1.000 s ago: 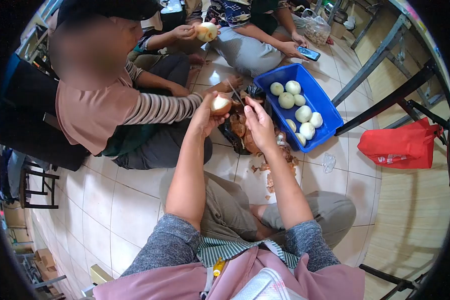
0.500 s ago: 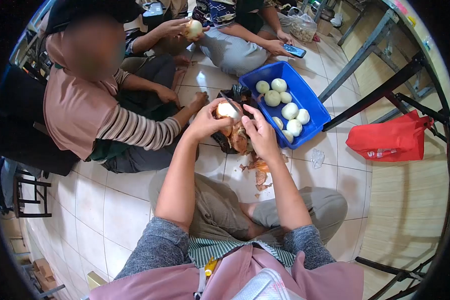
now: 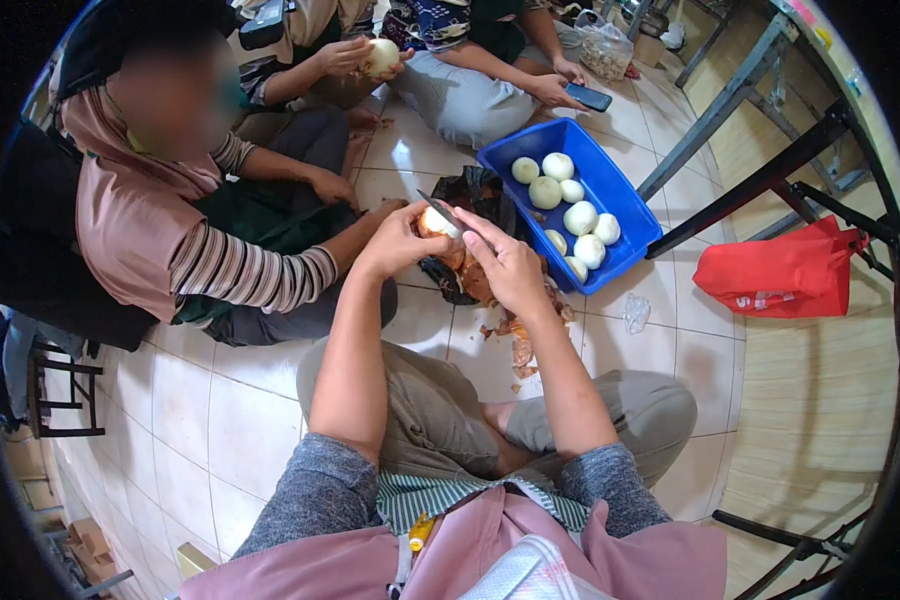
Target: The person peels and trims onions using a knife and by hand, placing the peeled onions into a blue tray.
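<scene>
My left hand (image 3: 395,243) is closed around a partly peeled onion (image 3: 438,224), white flesh showing on top and brown skin at its left side. In my right hand (image 3: 507,268) is a knife (image 3: 436,206), its blade lying across the top of the onion and pointing up and left. Below both hands, a black plastic bag (image 3: 485,190) holds brown onion skins (image 3: 478,284). Loose peel (image 3: 522,350) lies on the tiles in front of my crossed legs. Close by on the right, a blue tub (image 3: 620,185) contains several peeled onions (image 3: 581,216).
A person in a striped sleeve (image 3: 260,275) sits at my left. Farther off, another person's hands hold a peeled onion (image 3: 381,58), and someone else holds a phone (image 3: 589,97). A red bag (image 3: 775,272) and metal table legs (image 3: 740,190) stand right. Crumpled clear plastic (image 3: 637,313) lies on the floor.
Both my hands have shifted slightly left with the onion. My right fingers have moved from spread to closed on the knife, now across the onion. The person at left has leaned away.
</scene>
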A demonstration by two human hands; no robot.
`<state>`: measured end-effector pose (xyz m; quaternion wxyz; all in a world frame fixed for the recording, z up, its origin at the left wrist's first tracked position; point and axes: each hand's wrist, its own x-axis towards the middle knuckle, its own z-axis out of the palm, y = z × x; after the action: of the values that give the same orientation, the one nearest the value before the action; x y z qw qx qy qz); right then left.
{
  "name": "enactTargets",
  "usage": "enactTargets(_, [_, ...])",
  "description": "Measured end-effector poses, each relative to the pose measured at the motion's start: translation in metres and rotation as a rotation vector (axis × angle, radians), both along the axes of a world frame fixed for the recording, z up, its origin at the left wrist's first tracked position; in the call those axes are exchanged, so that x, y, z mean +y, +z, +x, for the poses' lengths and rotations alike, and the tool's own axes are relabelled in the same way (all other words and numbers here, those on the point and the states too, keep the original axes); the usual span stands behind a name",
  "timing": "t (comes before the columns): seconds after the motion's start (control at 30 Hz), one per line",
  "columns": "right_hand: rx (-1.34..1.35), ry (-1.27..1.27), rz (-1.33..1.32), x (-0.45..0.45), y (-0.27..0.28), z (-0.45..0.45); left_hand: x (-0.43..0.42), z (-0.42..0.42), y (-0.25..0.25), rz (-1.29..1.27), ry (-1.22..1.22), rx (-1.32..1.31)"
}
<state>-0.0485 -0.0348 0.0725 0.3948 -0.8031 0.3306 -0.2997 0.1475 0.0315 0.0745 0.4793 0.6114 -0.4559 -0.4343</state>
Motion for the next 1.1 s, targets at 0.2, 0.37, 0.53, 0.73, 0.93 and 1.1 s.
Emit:
enactTargets(0.2, [-0.26, -0.164, 0.162, -0.004, -0.013, 0.018, -0.003, -0.006, 0.004, -0.12, 0.047, 0.022])
enactTargets(0.37, [-0.63, -0.364, 0.836, -0.019, -0.038, 0.012, 0.002, -0.009, 0.01, -0.268, 0.026, 0.127])
enactTargets(0.53, [-0.324, -0.283, 1.025, -0.013, -0.076, -0.01, 0.005, -0.003, 0.008, -0.268, 0.058, 0.42])
enactTargets(0.73, [-0.371, -0.154, 0.919, -0.005, -0.03, -0.001, -0.006, -0.009, -0.002, -0.185, 0.179, 0.531])
enactTargets(0.93, [-0.541, -0.015, 0.68, 0.004, 0.004, 0.006, -0.009, -0.01, -0.015, -0.257, 0.072, 0.332])
enactTargets(1.1, [-0.587, 0.116, 0.757, 0.006, 0.007, 0.004, -0.005, -0.013, -0.004, -0.23, 0.082, 0.456])
